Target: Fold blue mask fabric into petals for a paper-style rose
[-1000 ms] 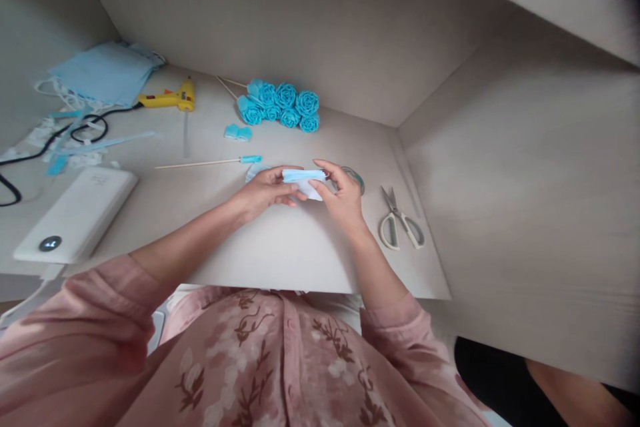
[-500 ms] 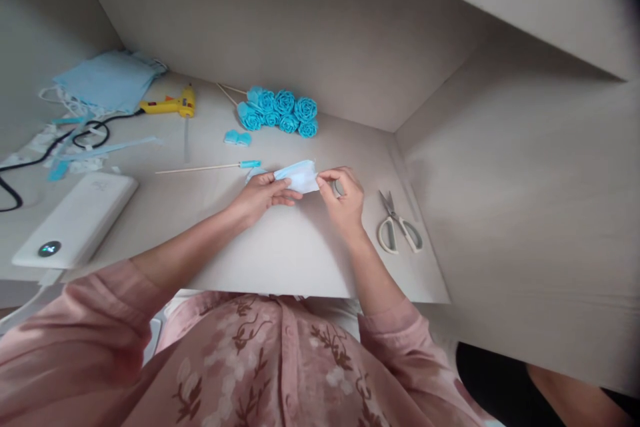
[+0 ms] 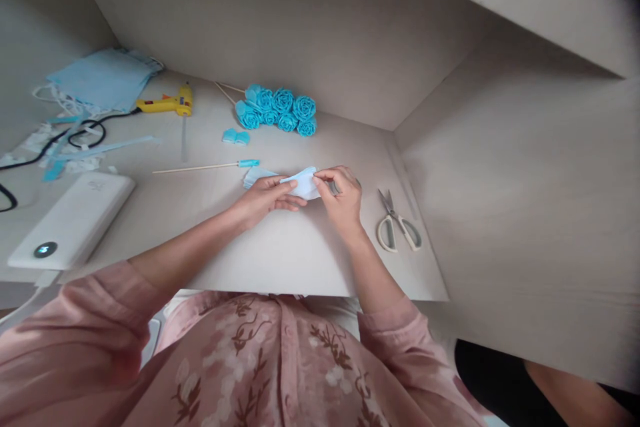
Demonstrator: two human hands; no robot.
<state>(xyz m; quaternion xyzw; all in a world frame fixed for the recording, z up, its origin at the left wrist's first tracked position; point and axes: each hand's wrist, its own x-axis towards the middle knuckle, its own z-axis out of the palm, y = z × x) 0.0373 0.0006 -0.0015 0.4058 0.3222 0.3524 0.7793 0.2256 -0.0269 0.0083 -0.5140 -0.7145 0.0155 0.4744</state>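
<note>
Left hand (image 3: 263, 202) and right hand (image 3: 342, 197), both nearly closed in pinches, hold a pale-blue face-mask piece (image 3: 306, 183) above the desk (image 3: 280, 253), apparently shaping its edge; the next move calls for a steady left grip. Beyond lie blue fabric roses (image 3: 283, 101).

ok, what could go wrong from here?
The thin pale-blue sheet may crease or tear if the left hand and right hand pull against each other.
The left sleeve appears close to the white cable; snagging it could drag the power bank.
The left hand might nudge the blue-tipped stick nearby.
</note>
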